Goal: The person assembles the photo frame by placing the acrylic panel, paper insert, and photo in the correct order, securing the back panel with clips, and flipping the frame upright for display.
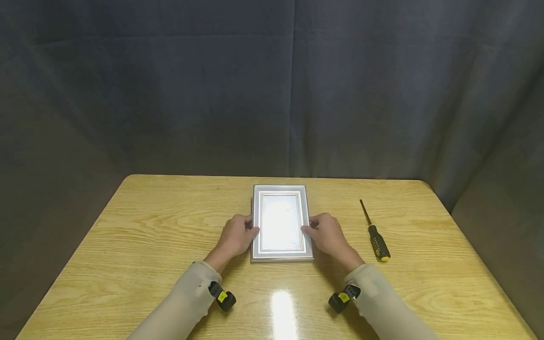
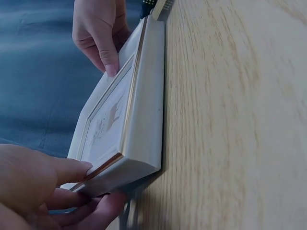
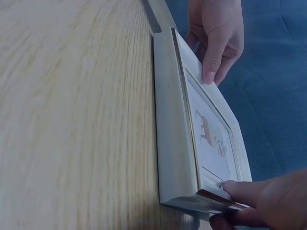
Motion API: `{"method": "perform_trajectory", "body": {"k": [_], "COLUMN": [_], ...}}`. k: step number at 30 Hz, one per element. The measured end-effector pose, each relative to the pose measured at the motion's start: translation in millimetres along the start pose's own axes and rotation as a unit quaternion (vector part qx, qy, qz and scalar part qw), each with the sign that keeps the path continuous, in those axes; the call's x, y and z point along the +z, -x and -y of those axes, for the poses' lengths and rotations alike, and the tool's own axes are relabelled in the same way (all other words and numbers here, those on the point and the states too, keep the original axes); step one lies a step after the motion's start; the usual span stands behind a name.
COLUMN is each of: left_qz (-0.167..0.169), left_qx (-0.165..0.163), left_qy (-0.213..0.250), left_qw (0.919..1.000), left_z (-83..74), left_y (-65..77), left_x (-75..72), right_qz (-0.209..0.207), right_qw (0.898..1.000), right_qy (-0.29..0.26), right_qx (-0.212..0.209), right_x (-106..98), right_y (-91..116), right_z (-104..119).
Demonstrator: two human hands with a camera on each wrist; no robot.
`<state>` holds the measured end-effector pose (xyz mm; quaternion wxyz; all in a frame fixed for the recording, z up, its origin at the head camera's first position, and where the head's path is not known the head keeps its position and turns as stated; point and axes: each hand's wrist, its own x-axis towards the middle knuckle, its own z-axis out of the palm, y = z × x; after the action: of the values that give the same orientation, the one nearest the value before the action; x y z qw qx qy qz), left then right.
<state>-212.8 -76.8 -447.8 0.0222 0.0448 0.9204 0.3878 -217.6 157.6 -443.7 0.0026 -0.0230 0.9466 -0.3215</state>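
A white picture frame (image 1: 256, 245) with thin gold-brown lines lies face up on the wooden table, and glare whitens much of its front in the head view. A faint picture (image 2: 108, 122) shows behind its front in the left wrist view. My left hand (image 1: 236, 234) grips its left side, thumb on the face and fingers at the side edge. Opposite it, my right hand (image 1: 329, 232) holds the right side in the same way. From the right wrist view, the frame's thick side wall (image 3: 170, 120) stands along the tabletop.
A black and yellow screwdriver (image 1: 378, 242) lies on the table (image 1: 170, 226) to the right of my right hand, its shaft pointing away. Dark curtains (image 1: 212, 94) hang behind the table's far edge and along both sides.
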Motion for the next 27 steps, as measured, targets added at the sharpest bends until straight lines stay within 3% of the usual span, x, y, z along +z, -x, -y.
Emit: {"method": "perform_trajectory", "body": {"k": [11, 27], "left_qz": [-0.023, -0.014], "left_qx": [-0.034, -0.026], "left_qy": [-0.035, -0.046], "left_qw": [0.9985, 0.9985], "left_z": [1.4, 11.1], "left_y": [0.6, -1.2], "left_x": [1.3, 4.6], "right_qz": [0.002, 0.005], "right_qw": [1.0, 1.0], "right_qy": [0.01, 0.014], "right_qx": [0.001, 0.005], "right_x": [6, 7], "right_y": [-3, -1], "right_z": [-3, -8]}}
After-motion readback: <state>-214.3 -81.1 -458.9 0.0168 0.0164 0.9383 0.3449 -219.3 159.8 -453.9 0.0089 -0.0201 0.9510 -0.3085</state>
